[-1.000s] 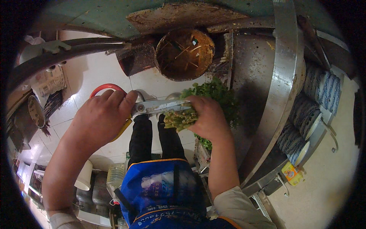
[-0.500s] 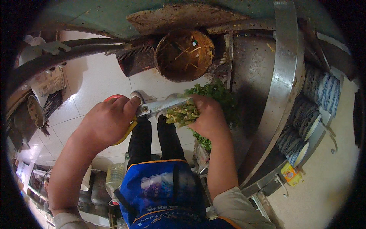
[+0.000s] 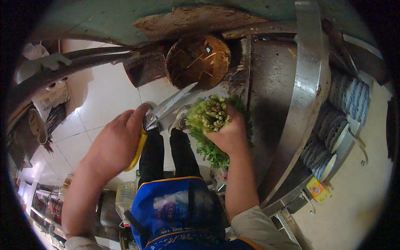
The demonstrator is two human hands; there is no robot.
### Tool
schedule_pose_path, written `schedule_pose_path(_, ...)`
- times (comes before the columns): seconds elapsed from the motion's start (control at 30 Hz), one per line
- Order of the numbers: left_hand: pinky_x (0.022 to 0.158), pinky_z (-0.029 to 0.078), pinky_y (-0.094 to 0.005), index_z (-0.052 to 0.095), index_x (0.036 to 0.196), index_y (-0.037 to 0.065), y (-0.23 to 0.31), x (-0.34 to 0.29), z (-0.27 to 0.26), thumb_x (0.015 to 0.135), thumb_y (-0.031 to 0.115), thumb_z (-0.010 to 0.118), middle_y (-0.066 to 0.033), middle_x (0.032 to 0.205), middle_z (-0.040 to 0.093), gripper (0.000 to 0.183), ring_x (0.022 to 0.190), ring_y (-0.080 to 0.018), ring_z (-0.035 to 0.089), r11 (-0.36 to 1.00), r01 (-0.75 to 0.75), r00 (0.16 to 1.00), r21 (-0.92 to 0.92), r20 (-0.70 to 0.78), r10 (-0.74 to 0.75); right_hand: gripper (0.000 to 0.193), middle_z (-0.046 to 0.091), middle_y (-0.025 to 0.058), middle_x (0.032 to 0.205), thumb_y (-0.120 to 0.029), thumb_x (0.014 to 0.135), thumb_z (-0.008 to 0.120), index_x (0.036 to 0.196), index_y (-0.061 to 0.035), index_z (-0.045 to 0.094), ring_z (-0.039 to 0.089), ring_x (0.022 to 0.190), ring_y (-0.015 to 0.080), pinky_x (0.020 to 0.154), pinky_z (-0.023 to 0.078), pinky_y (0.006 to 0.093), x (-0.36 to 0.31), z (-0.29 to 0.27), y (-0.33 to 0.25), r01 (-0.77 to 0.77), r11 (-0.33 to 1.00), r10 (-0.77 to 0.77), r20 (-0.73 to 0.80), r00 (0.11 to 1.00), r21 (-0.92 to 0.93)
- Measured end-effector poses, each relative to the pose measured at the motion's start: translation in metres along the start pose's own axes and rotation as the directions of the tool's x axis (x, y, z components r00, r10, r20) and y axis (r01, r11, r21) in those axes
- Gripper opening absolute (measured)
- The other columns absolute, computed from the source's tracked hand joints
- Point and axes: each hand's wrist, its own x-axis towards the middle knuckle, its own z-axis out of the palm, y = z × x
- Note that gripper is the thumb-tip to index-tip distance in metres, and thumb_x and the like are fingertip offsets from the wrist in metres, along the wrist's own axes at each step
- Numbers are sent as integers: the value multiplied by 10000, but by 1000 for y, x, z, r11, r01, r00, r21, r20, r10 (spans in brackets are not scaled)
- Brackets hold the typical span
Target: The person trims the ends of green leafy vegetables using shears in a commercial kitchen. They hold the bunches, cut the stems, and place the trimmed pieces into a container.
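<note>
The left hand [image 3: 118,143], curled round scissors [image 3: 160,114], points the blades [image 3: 178,97] forward-right, just left of the greens [image 3: 208,118] clasped in the right hand [image 3: 231,135].

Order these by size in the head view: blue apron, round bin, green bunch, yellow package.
1. Blue apron
2. Round bin and green bunch: too alike to rank; the bunch is partly hidden
3. Yellow package

One leafy bunch [image 3: 213,116], one pair of scissors [image 3: 164,108]

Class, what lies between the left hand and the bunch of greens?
The scissors' blades, with part of a shoe visible beyond; the head view shows this.
</note>
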Motion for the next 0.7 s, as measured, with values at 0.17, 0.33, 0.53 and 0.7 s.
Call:
schedule_pose_path(0.17,931,536,-490,485,1420,-14,18,-15,-2,888,-11,579,-284,1185,644,540,1070,-457,646,999,11,995,-35,97,-7,512,757,140,1026,-81,685,896,1146,-42,675,747,943,288,841,588,388,3,12,4,44,999,-45,-140,989,-15)
schedule_pose_path(0.33,856,562,-464,512,1367,-44,26,-24,-8,957,46,563,-254,1068,668,423,980,-422,679,998,-49,997,33,63,47,521,755,126,1043,-51,690,885,1157,-31,657,750,928,265,830,592,376,2,10,4,119,973,-157,-193,968,-196)
schedule_pose_path(0.53,847,562,-465,517,1368,-49,37,-38,-10,937,14,563,-257,1069,671,439,957,-426,680,995,81,986,-65,152,-71,503,748,130,1033,-123,687,898,1137,-65,680,730,950,331,849,585,419,7,20,7,-57,982,116,-332,936,181)
schedule_pose_path(0.7,830,577,-454,517,1389,-42,45,-45,19,928,28,586,-236,1060,675,472,940,-398,691,997,65,996,-28,62,-64,515,743,165,1005,-174,666,926,1107,-84,674,722,937,395,833,585,451,8,26,9,-39,996,3,-387,922,-83)
